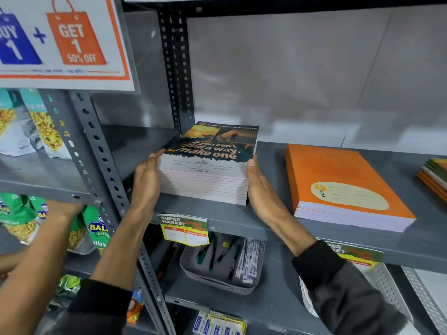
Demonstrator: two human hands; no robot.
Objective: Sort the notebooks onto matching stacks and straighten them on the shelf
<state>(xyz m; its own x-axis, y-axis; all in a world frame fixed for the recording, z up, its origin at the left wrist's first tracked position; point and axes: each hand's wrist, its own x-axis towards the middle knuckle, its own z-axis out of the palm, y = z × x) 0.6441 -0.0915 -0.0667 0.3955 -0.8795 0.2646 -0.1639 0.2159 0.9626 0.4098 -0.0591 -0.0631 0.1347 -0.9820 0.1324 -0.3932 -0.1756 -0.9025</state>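
Observation:
A stack of several notebooks (210, 163) with a sunset cover reading "If you can't find a way, make one" stands on the grey shelf (266, 228), close to the left upright. My left hand (145, 180) lies flat against the stack's left side. My right hand (261, 187) presses flat on its right side, so the stack is squeezed between both palms. Right of it lies a separate stack of orange notebooks (343, 187), untouched. A third stack of mixed orange and green notebooks (435, 175) shows at the far right edge, partly cut off.
The perforated grey upright (101, 151) stands left of my left arm. Below the shelf sit a grey basket of pens (217, 264) and price tags (183, 228). Another person's hand (63, 209) reaches among snack packets (94, 228) at left. A promotion sign (63, 37) hangs above.

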